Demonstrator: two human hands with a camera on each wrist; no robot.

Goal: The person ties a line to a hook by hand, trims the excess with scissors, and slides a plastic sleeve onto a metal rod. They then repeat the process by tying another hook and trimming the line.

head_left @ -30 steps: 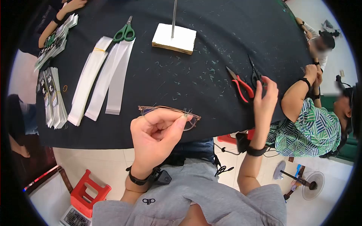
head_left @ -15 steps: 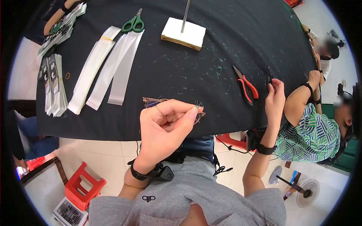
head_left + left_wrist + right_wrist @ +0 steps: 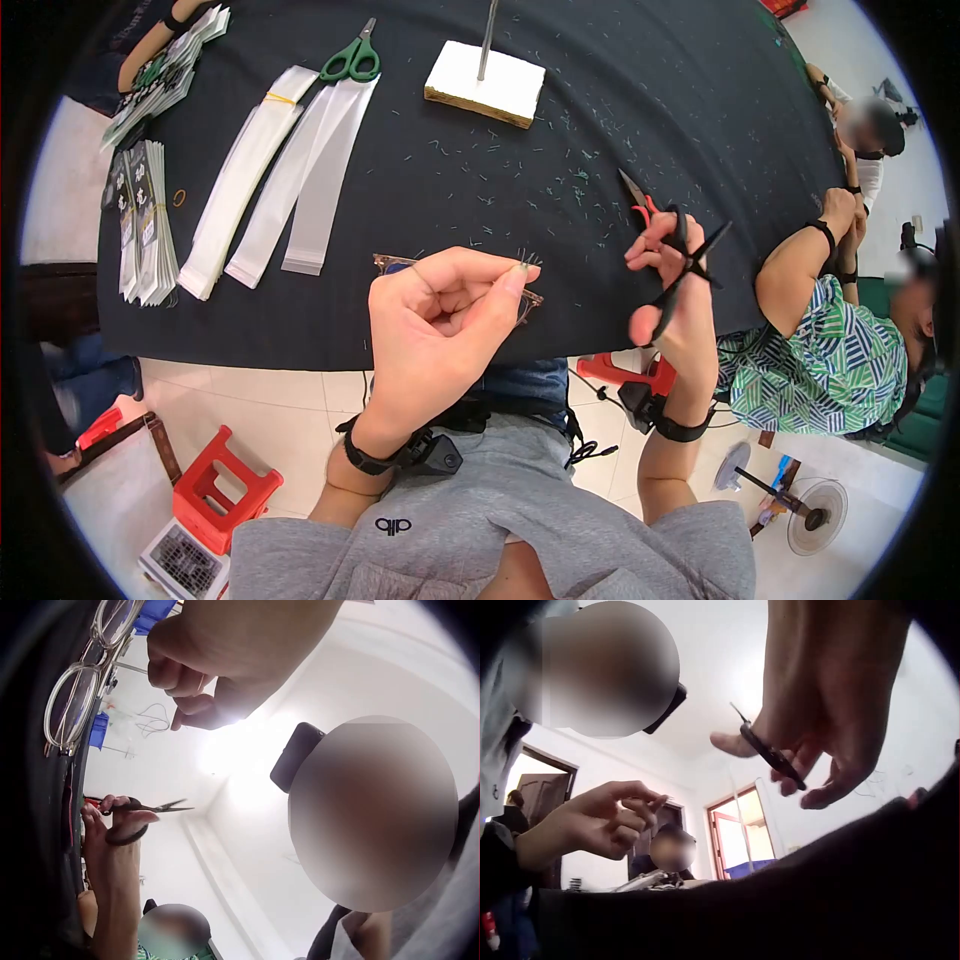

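My left hand [image 3: 430,320] pinches a tiny tuft of short green strands [image 3: 529,260] between thumb and index finger, the other fingers curled in. Just beneath this hand, a pair of eyeglasses [image 3: 392,265] lies on the black cloth, mostly hidden from above; its clear lenses [image 3: 71,709] show in the left wrist view. My right hand [image 3: 685,325] holds black-handled scissors [image 3: 694,264], thumb and fingers at the loops, blades spread apart. Red-handled pliers [image 3: 640,204] lie on the cloth just behind that hand, partly covered by it.
Green-handled scissors [image 3: 352,64] lie beside long clear plastic sleeves [image 3: 250,170] on the left. A white block [image 3: 485,84] with an upright metal rod stands at the back. Green clippings dot the cloth [image 3: 420,210]. Another person's arm [image 3: 795,250] rests at the right edge.
My right hand has picked up the black scissors from beside the pliers, turned them and brought them nearer. The left hand keeps its pinch on the strands.
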